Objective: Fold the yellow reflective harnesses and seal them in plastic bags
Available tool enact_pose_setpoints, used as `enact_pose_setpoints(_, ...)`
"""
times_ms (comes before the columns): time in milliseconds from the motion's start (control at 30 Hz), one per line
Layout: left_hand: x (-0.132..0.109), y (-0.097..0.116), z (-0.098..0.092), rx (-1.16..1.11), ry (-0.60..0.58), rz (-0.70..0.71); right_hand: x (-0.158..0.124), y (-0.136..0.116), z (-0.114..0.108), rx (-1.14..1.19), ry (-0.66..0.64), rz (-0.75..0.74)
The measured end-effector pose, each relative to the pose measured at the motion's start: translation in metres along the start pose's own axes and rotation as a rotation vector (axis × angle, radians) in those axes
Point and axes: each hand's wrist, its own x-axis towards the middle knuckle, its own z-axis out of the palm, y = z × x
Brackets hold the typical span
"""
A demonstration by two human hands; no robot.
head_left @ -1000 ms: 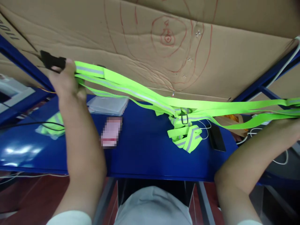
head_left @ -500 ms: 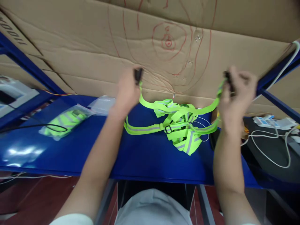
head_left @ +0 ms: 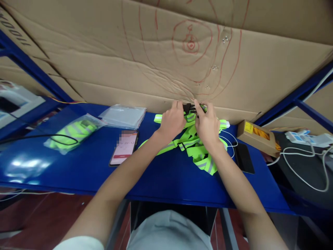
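Note:
Near the cardboard wall, my left hand [head_left: 173,119] and my right hand [head_left: 207,121] are close together, each closed on one half of a black plastic buckle [head_left: 187,108]. The halves meet or nearly meet; whether they are locked I cannot tell. The buckle belongs to a fluorescent yellow-green reflective harness [head_left: 197,154] with grey stripes. Its straps lie in a loose heap on the blue table below my hands, partly hidden by them. A black slider sits on one strap left of the heap.
Left on the blue table [head_left: 85,173] lie a bagged green harness [head_left: 75,133], clear plastic bags [head_left: 125,116] and a phone [head_left: 124,147]. At right are a dark phone [head_left: 244,158], a small cardboard box [head_left: 258,139] and white cables. The cardboard wall [head_left: 104,62] rises behind.
Both hands have come inward from wide apart, bringing the two buckle halves together over the harness. The phones and small box, mostly covered before, now show.

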Motion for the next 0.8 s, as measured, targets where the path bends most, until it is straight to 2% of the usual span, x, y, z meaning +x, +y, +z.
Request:
enact_pose_setpoints(133,-0.003,0.004,0.005,0.024,-0.003,-0.008,-0.001,-0.005,0.005,0.000,-0.073,0.015)
enact_pose_setpoints(267,0.000,0.000,0.006,0.035,-0.008,-0.062,0.000,-0.004,0.003,-0.004,-0.051,0.094)
enact_pose_setpoints(500,-0.005,0.009,0.008,-0.016,0.017,0.001,-0.005,-0.013,0.006,0.037,0.004,0.076)
enact_pose_setpoints(567,-0.007,0.011,0.013,-0.029,0.033,0.028,-0.006,-0.013,0.008,0.064,-0.014,0.040)
enact_pose_setpoints(667,-0.005,0.009,0.015,-0.066,0.026,0.062,-0.003,-0.006,0.008,0.216,-0.062,-0.126)
enact_pose_setpoints(733,-0.003,0.003,0.011,-0.115,0.028,0.065,0.001,0.006,0.003,0.361,-0.095,-0.219)
enact_pose_setpoints(800,-0.001,-0.002,0.003,-0.175,0.048,0.069,0.006,0.019,-0.006,0.453,-0.117,-0.223)
